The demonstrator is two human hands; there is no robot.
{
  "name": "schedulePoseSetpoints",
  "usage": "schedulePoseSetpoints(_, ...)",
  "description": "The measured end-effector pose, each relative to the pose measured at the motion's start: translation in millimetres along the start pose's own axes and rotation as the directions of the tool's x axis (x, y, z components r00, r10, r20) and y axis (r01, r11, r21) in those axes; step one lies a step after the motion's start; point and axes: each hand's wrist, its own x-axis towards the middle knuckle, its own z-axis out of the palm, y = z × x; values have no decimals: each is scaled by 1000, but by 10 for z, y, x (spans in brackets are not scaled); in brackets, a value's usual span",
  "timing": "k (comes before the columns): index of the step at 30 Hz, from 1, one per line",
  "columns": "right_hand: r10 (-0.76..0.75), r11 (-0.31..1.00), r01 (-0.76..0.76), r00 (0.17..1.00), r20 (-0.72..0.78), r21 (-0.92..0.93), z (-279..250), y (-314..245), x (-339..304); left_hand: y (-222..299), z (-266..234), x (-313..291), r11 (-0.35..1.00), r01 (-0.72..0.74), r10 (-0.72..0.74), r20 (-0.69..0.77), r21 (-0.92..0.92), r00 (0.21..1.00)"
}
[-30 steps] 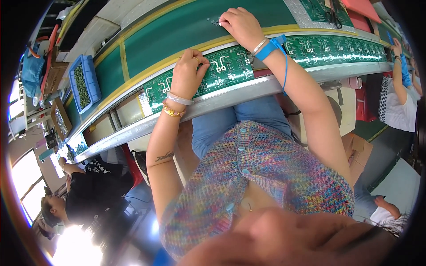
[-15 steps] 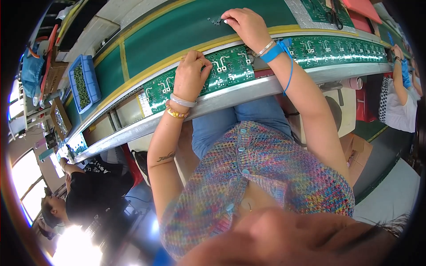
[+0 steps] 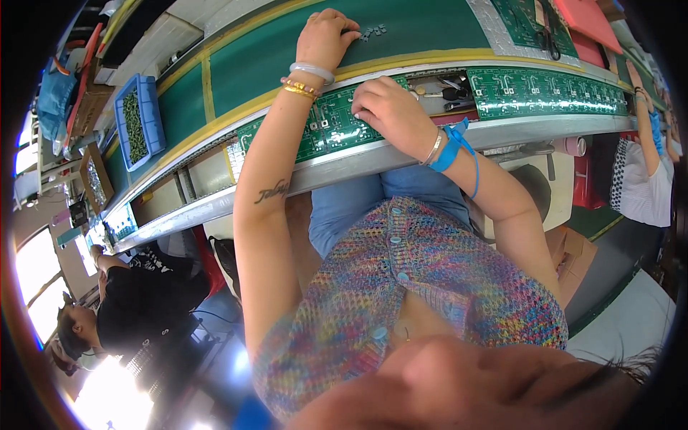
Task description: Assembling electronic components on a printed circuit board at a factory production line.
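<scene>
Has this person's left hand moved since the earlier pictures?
Yes. Judged against the yellow strip, the left hand has gone farther from the body: from over the green circuit boards to beyond the strip.

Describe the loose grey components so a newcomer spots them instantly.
Find the long green mat across the top of the view. The loose grey components lie on it, just right of the left hand. Unlike the green circuit boards below, they are a cluster of separate tiny pieces.

Electronics assembly workshop, circuit boards (image 3: 552, 93), co-workers (image 3: 143, 301)
</scene>
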Motion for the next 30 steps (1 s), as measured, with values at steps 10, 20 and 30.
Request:
schedulePoseSetpoints(10, -46, 997, 47, 999, 25, -56, 107, 66, -14, 52, -158, -58, 937, 259, -227, 155, -235, 961)
schedulePoseSetpoints(20, -34, 997, 41, 992, 118, -59, 57, 38, 9, 168, -532, -454, 875, 263, -265, 53, -406, 963)
schedulePoseSetpoints(30, -35, 972, -1, 988, -148, -234, -223, 606, 544, 236, -764, -931, 856, 401, -331, 250, -326, 910)
